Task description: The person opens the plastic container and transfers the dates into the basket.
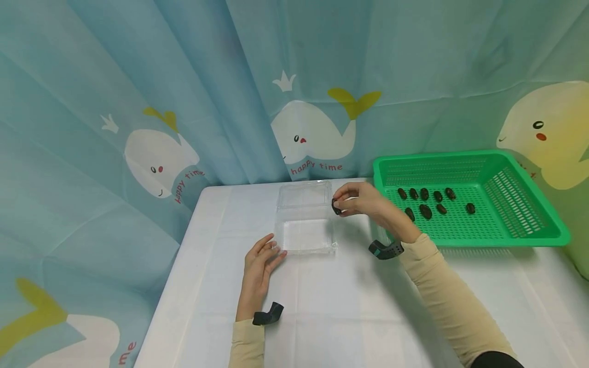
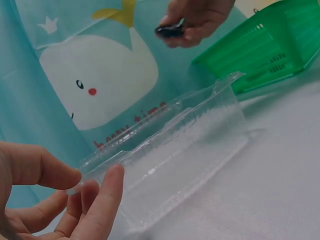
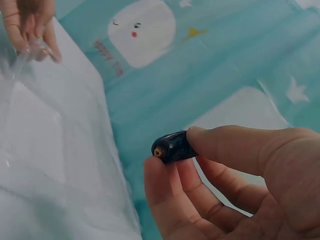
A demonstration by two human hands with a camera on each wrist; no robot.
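Observation:
My right hand [image 1: 363, 199] pinches a dark, glossy date [image 3: 172, 146] between thumb and fingers, and a pale stem end shows on it. The date is held in the air beside the right side of a clear plastic clamshell box [image 1: 307, 250]. That box lies opened on the table, its lid half [image 1: 303, 195] toward the curtain. At the box's near left corner, my left hand [image 1: 256, 268] pinches the rim between thumb and fingers, as the left wrist view shows. No date is visible inside the box.
A green plastic basket [image 1: 501, 242] stands to the right, with several dark dates [image 1: 425, 211] spread on its floor. A white cloth covers the table [image 1: 322, 317]. Behind the table hangs a blue curtain [image 1: 221, 128] with whale prints.

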